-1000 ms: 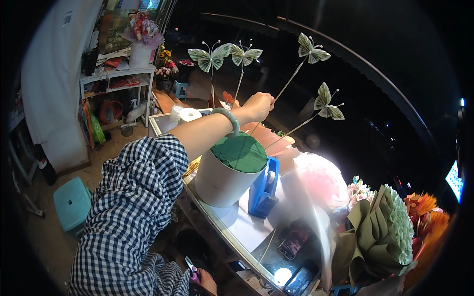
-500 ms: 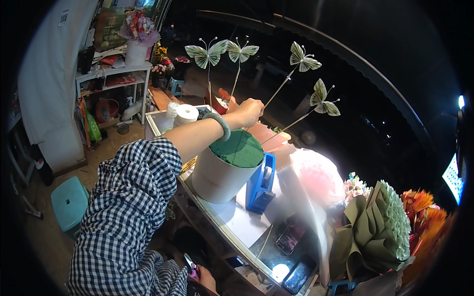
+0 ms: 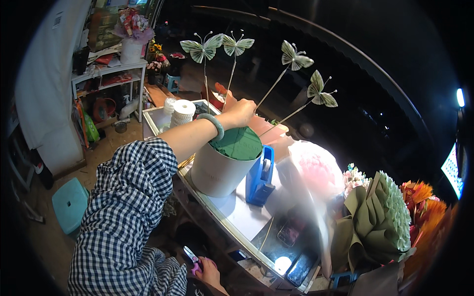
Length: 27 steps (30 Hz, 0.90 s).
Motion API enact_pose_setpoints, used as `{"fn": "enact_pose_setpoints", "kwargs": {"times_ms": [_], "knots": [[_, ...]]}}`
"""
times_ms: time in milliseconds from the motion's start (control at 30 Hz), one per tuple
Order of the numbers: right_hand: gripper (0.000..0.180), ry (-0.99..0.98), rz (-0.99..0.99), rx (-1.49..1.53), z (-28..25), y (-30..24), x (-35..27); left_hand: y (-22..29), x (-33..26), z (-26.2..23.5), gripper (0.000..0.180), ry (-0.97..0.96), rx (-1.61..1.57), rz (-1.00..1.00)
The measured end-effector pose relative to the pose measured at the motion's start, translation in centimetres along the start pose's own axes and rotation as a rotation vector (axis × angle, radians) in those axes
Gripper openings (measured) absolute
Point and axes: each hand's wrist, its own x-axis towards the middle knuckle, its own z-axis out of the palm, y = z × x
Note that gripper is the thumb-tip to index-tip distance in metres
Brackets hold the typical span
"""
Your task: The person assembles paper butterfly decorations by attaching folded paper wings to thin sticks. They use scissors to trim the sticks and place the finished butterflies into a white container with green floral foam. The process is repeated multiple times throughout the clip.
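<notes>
**Folded butterflies on sticks above a foam-filled pot**

Dark surroundings frame a glass-topped worktable point(image 3: 232, 217) lit from below right. On it stands a white round pot point(image 3: 216, 171) filled with green floral foam point(image 3: 238, 143). Four butterflies folded from greenish paper sit on thin sticks that fan upward from one point: two at the left point(image 3: 202, 49) point(image 3: 236, 44), one higher right point(image 3: 295, 56), one lower right point(image 3: 320, 91).

The left hand point(image 3: 240, 113), reaching from a checked sleeve point(image 3: 126, 212) with a pale green bangle point(image 3: 216, 126) at the wrist, is closed around the lower ends of the sticks, just above the far edge of the foam. Whether the sticks already enter the foam cannot be told.

The right hand point(image 3: 207, 272) is low at the table's near edge, fingers wrapped on pink-handled scissors point(image 3: 191, 257).

Just beside the pot stands a blue tape dispenser point(image 3: 260, 177). Further right lies a blurred pink bundle point(image 3: 311, 170) and a green wrapped bouquet point(image 3: 377, 224). Two white spools point(image 3: 180, 112) stand behind the arm.
</notes>
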Motion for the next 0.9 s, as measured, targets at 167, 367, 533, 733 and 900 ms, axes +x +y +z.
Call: {"fn": "enact_pose_setpoints", "kwargs": {"times_ms": [167, 367, 533, 733, 900], "knots": [[0.058, -0.035, -0.161, -0.12, -1.1, -1.6, 2.8, 0.0, -0.1, -0.5, 0.008, -0.017, 0.042, 0.031], [0.051, -0.022, -0.061, -0.213, -0.1, 0.2, 4.2, 0.9, -1.1, -2.7, 0.02, -0.016, 0.072, 0.006], [0.047, -0.067, 0.184, -0.082, -0.2, 3.0, 0.8, 3.4, -4.1, -6.9, 0.028, -0.048, -0.158, -0.011], [0.048, 0.057, 0.221, 0.062, 0.7, 3.1, -2.3, 2.8, -17.7, -10.2, 0.027, 0.456, -0.038, 0.25], [0.042, 0.049, 0.053, 0.141, 2.0, 2.4, -0.9, -3.0, -32.3, -7.8, 0.028, 0.779, -0.122, -0.207]]}}
